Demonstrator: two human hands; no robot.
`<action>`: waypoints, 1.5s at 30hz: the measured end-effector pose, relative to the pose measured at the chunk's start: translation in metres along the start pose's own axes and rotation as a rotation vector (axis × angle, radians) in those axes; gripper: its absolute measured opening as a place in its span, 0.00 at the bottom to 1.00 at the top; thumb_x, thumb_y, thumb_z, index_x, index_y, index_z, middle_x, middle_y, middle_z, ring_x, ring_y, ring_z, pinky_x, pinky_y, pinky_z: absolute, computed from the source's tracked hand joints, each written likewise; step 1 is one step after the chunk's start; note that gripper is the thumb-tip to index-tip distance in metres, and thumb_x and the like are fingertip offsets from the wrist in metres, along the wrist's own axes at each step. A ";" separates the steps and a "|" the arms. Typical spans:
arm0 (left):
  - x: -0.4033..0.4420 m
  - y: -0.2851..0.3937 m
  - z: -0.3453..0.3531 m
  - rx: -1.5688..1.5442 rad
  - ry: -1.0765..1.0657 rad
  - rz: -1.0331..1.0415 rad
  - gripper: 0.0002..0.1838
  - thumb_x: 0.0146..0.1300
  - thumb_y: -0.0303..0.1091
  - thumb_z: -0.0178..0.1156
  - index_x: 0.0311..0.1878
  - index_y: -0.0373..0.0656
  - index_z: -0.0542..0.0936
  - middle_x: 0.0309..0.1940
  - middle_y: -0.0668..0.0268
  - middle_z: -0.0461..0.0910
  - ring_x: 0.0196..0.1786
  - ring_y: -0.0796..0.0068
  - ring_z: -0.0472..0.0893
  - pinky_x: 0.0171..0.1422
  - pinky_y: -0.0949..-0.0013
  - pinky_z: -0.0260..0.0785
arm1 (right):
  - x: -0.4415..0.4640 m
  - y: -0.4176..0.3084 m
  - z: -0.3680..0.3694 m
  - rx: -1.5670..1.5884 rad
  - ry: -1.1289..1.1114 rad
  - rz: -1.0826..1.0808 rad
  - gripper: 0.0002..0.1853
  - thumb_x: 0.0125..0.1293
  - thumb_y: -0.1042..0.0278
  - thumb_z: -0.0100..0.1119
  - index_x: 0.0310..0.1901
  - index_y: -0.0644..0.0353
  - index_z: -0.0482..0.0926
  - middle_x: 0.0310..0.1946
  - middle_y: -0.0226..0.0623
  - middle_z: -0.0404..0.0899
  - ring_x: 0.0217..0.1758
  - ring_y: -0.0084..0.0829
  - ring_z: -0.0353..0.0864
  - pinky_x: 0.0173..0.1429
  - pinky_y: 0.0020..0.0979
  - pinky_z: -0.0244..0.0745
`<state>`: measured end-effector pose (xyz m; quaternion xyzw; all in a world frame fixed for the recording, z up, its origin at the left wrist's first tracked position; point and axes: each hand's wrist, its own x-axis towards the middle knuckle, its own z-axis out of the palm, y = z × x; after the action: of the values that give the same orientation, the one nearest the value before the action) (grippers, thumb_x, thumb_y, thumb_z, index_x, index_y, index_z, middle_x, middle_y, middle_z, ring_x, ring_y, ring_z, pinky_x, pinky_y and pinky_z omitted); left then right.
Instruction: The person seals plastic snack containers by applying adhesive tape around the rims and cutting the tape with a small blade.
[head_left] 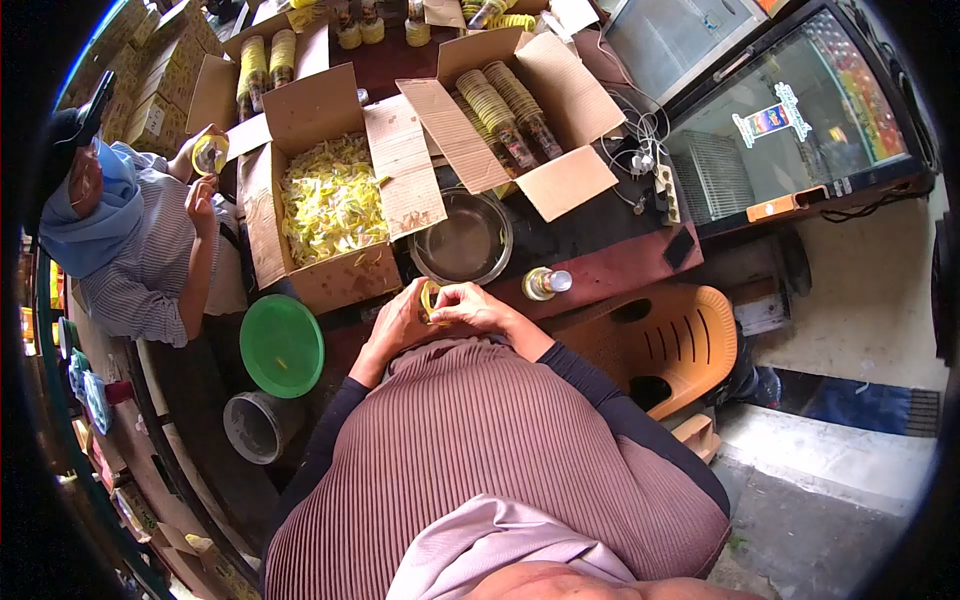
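My left hand [398, 318] is closed round one side of a small yellow-rimmed cup [429, 296], held close in front of my body. My right hand [472, 306] grips its other side, fingertips pressed together at the rim. Most of the cup is hidden by my fingers. Just beyond my hands, a round metal basin [462, 238] stands on the table. An open cardboard box [340, 283] to the left of it is filled with small yellow and white strips or packets. A bottle [545, 284] with a pale cap is to the right of my right hand.
Another cardboard box [570, 185] holds stacked cups [505, 110]. At left, a co-worker [140, 240] holds a yellow-rimmed cup [209, 155]. A green plastic basin [282, 345] and a grey bucket [258, 428] are at my left. An orange chair [690, 340], cables and a glass-door fridge [780, 125] are on the right.
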<state>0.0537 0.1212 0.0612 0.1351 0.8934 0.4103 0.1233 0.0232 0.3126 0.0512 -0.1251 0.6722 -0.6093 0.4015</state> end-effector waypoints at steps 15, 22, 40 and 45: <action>-0.001 -0.011 0.024 -0.309 0.029 -0.037 0.36 0.48 0.42 0.71 0.58 0.45 0.66 0.42 0.51 0.80 0.45 0.56 0.83 0.48 0.61 0.75 | -0.018 -0.013 0.025 -0.097 0.454 -0.271 0.09 0.57 0.70 0.70 0.27 0.64 0.78 0.25 0.28 0.72 0.30 0.16 0.70 0.35 0.24 0.67; 0.000 0.004 0.021 -0.869 -0.049 -0.086 0.35 0.48 0.41 0.74 0.56 0.41 0.67 0.45 0.66 0.73 0.48 0.77 0.73 0.54 0.72 0.68 | -0.024 -0.026 0.034 0.301 0.433 -0.436 0.05 0.61 0.78 0.64 0.29 0.62 0.77 0.27 0.24 0.70 0.33 0.15 0.71 0.41 0.20 0.68; 0.009 0.040 -0.010 -0.925 -0.056 -0.060 0.35 0.51 0.34 0.74 0.60 0.44 0.65 0.42 0.70 0.73 0.39 0.84 0.73 0.40 0.77 0.69 | -0.025 -0.037 0.018 0.971 0.187 -0.586 0.05 0.64 0.75 0.62 0.31 0.60 0.76 0.29 0.23 0.70 0.35 0.16 0.72 0.44 0.21 0.71; 0.003 0.044 -0.008 -0.862 0.060 0.006 0.38 0.53 0.36 0.74 0.64 0.44 0.62 0.44 0.67 0.74 0.44 0.80 0.75 0.46 0.74 0.72 | -0.024 -0.045 0.004 0.589 0.142 -0.504 0.05 0.64 0.73 0.63 0.33 0.60 0.75 0.30 0.24 0.69 0.34 0.15 0.70 0.42 0.18 0.68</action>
<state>0.0546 0.1439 0.0996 0.0621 0.6430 0.7501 0.1414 0.0270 0.3148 0.1023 -0.1233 0.4429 -0.8627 0.2106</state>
